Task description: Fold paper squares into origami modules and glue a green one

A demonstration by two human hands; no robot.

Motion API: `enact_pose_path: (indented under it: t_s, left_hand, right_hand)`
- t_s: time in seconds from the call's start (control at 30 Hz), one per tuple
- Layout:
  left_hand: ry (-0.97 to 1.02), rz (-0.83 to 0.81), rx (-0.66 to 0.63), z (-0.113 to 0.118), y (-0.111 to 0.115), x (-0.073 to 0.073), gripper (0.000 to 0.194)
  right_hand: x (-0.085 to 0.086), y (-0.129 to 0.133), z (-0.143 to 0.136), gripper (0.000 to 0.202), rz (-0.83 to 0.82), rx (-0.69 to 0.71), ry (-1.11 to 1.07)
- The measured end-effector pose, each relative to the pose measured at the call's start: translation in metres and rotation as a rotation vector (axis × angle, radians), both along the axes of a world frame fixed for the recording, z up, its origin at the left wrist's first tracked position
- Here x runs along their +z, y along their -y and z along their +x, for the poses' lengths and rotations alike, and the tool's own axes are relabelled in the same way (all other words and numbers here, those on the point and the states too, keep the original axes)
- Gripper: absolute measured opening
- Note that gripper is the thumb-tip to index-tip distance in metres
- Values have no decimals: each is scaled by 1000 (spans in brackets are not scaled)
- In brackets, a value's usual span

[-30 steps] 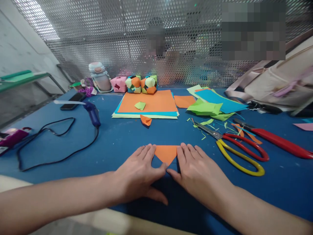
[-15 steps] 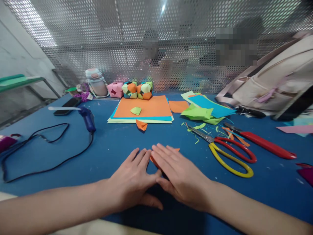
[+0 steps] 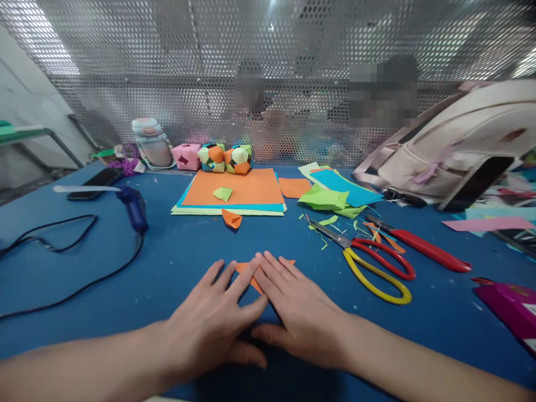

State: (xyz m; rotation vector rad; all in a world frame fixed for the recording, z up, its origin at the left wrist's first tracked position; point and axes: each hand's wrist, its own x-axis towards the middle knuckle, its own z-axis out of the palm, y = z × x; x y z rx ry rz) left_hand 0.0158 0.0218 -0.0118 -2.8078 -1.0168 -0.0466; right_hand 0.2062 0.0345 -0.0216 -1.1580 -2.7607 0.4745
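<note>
Orange folded paper (image 3: 250,272) is lying on the blue table (image 3: 188,251) at the near edge, almost wholly covered by two hands. The left hand (image 3: 209,324) is pressing flat on its left part, fingers stretched out and slightly spread; the right hand (image 3: 297,312) is lying flat over its right part, fingers straight and close together, gripping nothing. Only a small orange strip is showing between and beyond the fingertips.

A pale backpack (image 3: 452,145) is leaning at the far right, its contents hidden. A lidded drink bottle (image 3: 151,143) is standing at the far left by the perforated metal screen (image 3: 167,67) that is closing off the back of the table.

Lying on the table are one stack of coloured sheets (image 3: 232,192) with an orange sheet on top, a green scrap (image 3: 222,193) resting on it, and a small folded orange piece (image 3: 231,218) just in front. Three folded paper models are sitting behind the stack: one pink cube (image 3: 186,156) and two multicoloured balls (image 3: 226,158). To the right are loose green and blue sheets (image 3: 335,192), one pair of scissors with red and yellow handles (image 3: 368,262) and one red-handled tool (image 3: 419,248). At the left a blue glue gun (image 3: 132,205) is trailing a black cord (image 3: 62,268), with a dark phone (image 3: 95,180) beyond it.
</note>
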Motion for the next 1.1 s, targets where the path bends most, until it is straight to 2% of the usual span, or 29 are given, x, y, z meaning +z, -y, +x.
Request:
enact_pose_path:
  t_s: [0.17, 0.33, 0.43, 0.5, 0.57, 0.83, 1.1]
  left_hand:
    - [8, -16, 5, -2, -1, -1, 70]
    - [21, 9, 6, -3, 0, -3, 66]
    - [10, 13, -5, -1, 0, 0, 65]
    - [-7, 7, -11, 1, -1, 3, 65]
    - [-27, -2, -10, 2, -2, 5, 64]
    - [-43, 30, 0, 1, 0, 2, 73]
    - [-47, 14, 46, -2, 3, 4, 74]
  right_hand:
    - [2, 1, -2, 87, -19, -32, 52]
    - [-8, 11, 0, 84, 243, -183, 16]
    - [-9, 11, 1, 73, 367, -108, -40]
    - [-9, 8, 1, 67, 374, 8, -73]
    - [-10, 6, 0, 66, 357, 60, -77]
    - [-14, 13, 1, 83, 525, -77, 52]
    - [-10, 13, 11, 83, 635, -145, 148]
